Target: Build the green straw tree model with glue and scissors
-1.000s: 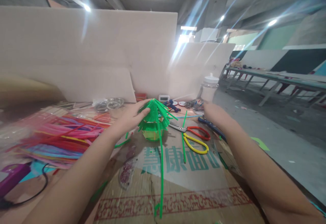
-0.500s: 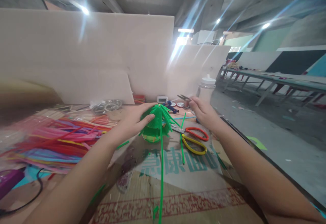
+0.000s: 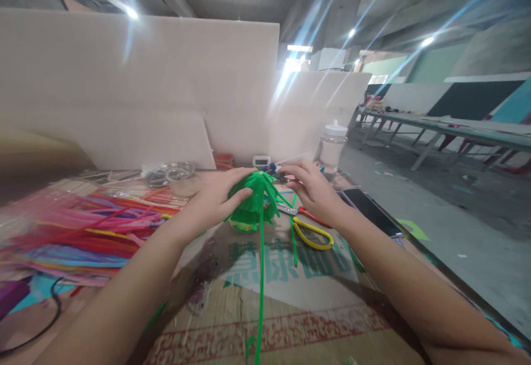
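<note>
My left hand point(image 3: 222, 194) curls around the left side of a green pipe-cleaner cone point(image 3: 253, 202), which has short strands sloping down from its tip. One long green pipe cleaner point(image 3: 261, 282) runs from the cone toward me. My right hand point(image 3: 309, 188) is just right of the cone's tip, fingers bent and apart, close to a dark blue item point(image 3: 271, 168) that it partly covers. No pliers show in it; the far side of its fingers is hidden. Scissors point(image 3: 313, 235) with one red and one yellow handle lie beneath it, beside a cut green pipe cleaner point(image 3: 294, 243).
Loose coloured pipe cleaners point(image 3: 95, 227) spread over the left side. Toward the back are a clear round dish point(image 3: 180, 172), a small white digital clock point(image 3: 261, 161) and a clear bottle point(image 3: 332, 146). A phone point(image 3: 373, 210) lies by the right edge. White boards point(image 3: 145, 88) stand behind.
My right hand has moved left and closer to the cone; the small pliers it held no longer show. The left hand keeps its hold. The view has shifted slightly, uncovering the phone.
</note>
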`<control>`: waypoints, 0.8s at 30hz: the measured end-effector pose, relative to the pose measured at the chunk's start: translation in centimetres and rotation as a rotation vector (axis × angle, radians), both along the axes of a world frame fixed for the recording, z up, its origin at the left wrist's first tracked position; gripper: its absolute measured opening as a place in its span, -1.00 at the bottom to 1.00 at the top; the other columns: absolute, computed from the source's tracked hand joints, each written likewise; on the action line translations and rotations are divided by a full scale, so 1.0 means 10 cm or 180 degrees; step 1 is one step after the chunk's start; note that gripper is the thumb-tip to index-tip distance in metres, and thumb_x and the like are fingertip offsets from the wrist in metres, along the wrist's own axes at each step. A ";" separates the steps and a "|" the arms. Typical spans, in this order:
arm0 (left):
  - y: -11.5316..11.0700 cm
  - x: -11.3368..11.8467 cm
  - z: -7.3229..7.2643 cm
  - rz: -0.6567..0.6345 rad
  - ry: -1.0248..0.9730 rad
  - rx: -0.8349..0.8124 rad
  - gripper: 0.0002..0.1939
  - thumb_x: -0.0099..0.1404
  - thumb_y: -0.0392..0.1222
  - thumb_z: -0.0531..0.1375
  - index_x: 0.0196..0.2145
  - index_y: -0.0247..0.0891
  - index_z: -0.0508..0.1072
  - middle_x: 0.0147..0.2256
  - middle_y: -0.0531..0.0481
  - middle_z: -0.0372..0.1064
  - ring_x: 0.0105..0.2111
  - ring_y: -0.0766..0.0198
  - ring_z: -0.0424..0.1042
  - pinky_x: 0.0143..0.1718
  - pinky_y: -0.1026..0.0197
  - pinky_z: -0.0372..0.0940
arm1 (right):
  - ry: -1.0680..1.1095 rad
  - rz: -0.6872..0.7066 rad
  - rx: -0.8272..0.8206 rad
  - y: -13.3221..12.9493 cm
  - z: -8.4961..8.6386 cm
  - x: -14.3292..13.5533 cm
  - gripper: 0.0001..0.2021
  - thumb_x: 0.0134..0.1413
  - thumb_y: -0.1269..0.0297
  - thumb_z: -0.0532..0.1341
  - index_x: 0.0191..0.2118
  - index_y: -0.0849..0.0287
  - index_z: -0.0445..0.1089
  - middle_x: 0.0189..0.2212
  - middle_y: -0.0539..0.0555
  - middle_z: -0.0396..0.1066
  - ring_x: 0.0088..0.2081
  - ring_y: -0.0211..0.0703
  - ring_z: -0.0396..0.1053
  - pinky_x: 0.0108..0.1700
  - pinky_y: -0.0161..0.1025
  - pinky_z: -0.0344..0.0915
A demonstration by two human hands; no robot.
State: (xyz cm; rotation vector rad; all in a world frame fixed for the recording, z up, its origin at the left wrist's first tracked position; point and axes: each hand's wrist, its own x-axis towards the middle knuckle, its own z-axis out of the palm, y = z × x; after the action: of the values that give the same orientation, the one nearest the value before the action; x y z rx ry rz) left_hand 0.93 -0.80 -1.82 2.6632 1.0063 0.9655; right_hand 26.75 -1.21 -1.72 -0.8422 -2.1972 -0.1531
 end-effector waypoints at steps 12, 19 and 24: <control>-0.08 0.07 0.04 -0.0020 0.0102 0.0152 -0.54 0.44 -0.03 0.00 0.22 -0.20 0.23 0.21 -0.11 0.27 0.20 0.08 0.24 0.25 -0.05 0.12 | -0.0279 -0.0194 0.0585 0.05 -0.05 -0.02 -0.77 0.31 0.32 0.06 -0.06 0.14 0.44 -0.35 0.11 0.30 -0.26 -0.06 0.23 -0.17 -0.12 0.20; -0.08 0.07 0.04 -0.0009 0.0119 0.0155 -0.55 0.44 -0.03 0.00 0.22 -0.19 0.23 0.20 -0.10 0.27 0.19 0.09 0.25 0.24 -0.01 0.13 | -0.0317 -0.0203 0.0606 0.07 -0.05 -0.01 -0.76 0.32 0.31 0.05 -0.04 0.11 0.43 -0.33 0.12 0.33 -0.24 -0.05 0.25 -0.16 -0.12 0.20; -0.09 0.07 0.04 -0.0022 0.0124 0.0162 -0.56 0.44 -0.04 -0.01 0.22 -0.18 0.23 0.20 -0.09 0.27 0.19 0.09 0.25 0.24 -0.01 0.12 | -0.0193 -0.0071 0.0596 0.10 -0.08 -0.01 -0.76 0.33 0.30 0.04 -0.08 0.14 0.45 -0.33 0.13 0.37 -0.25 -0.06 0.25 -0.19 -0.13 0.20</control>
State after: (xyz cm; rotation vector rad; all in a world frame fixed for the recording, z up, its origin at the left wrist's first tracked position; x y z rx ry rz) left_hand 1.61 -1.68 -1.47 2.7352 0.9927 0.9539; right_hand 26.68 -0.21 -2.49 -0.7660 -2.1899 -0.3937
